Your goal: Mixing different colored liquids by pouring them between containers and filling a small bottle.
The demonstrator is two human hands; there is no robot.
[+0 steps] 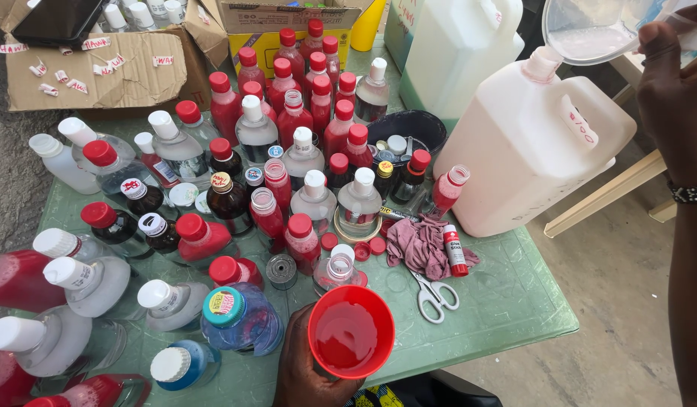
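A green plastic table (514,301) is crowded with red-capped and white-capped bottles (288,128), white-handled scissors (435,295) and a pink cloth (422,245). A large white plastic jerrycan (529,151) stands at the right. A red plastic funnel (351,330), wet with red liquid, is gripped at the near edge by the left hand (307,373). A clear jug (590,30) is held tilted over the jerrycan by the right hand (676,90).

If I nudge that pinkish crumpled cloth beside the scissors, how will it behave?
The pinkish cloth lies bunched in soft folds, so it probably drags and flops. It looks light. It touches a red-capped glue stick, which would likely roll along.
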